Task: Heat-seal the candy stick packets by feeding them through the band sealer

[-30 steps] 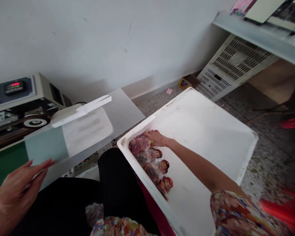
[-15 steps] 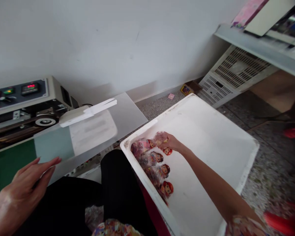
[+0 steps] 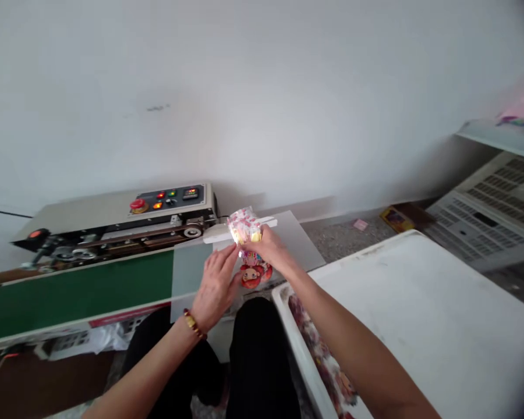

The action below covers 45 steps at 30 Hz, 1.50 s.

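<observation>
A clear plastic packet [image 3: 244, 226] with a pink pattern and yellow pieces inside is held up above the grey plate [image 3: 291, 233]. At its near end is a printed cartoon head with red hair [image 3: 252, 274]. My right hand [image 3: 268, 249] is closed around the packet's right side. Against its left side, my left hand [image 3: 218, 282] pinches the edge, fingers together and thumb near the cartoon head. Several similar packets [image 3: 321, 349] lie along the near left side of the white tub [image 3: 375, 256], partly covered by my right forearm.
A sealing machine [image 3: 170, 201] with lit buttons and a red knob stands left by the wall. A green conveyor belt [image 3: 91, 285] runs in front of it. Slatted crates [image 3: 467, 215] and a small yellow box [image 3: 397, 218] are on the floor at right, below a shelf [image 3: 502, 137].
My right hand has lifted a packet out of the tub and carried it left over the plate. My left hand has come over to it. The view has turned left.
</observation>
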### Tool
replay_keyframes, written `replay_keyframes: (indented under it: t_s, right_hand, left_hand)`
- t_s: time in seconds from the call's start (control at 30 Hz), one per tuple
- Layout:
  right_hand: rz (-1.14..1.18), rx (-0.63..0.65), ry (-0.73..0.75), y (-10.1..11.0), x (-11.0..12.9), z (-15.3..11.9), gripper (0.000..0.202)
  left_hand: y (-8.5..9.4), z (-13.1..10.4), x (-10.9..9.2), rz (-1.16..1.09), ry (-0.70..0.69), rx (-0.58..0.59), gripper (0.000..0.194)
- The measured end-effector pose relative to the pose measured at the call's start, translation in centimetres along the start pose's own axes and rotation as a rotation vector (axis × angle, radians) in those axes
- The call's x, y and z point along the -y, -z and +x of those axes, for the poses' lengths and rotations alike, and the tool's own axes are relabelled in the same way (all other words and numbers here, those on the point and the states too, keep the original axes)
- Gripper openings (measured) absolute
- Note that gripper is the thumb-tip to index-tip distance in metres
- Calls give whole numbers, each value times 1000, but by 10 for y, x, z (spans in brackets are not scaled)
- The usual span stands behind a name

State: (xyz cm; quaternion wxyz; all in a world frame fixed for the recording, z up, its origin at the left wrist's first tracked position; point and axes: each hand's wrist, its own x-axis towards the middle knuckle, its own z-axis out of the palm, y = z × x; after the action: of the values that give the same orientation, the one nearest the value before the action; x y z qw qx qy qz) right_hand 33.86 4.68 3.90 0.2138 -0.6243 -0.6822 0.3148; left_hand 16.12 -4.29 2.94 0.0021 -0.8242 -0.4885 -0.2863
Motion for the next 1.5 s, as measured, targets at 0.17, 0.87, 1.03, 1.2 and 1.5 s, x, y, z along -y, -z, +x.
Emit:
replay_keyframes:
  t_s: [0.17,0.87,1.03,1.2,1.5]
  right_hand:
    - [-376,-136,-13,-18,23,12,56]
    - [-323,42,424,-26,2,11,55]
    - [-346,-192,193,-49,-11,-27,53]
    - [-335,-239,83,-58,-6,-34,52]
    - [-474,-72,293,-26,15,-27,48]
  left_hand:
    - [-23,4,19,22,94,155,65]
    - [-11,-9,29,209,243,224,53]
    - [-8,-6,37,215,165,278,53]
    - [-6,-18,41,288,265,207,48]
    - [-2,-14,72,119,173,160,37]
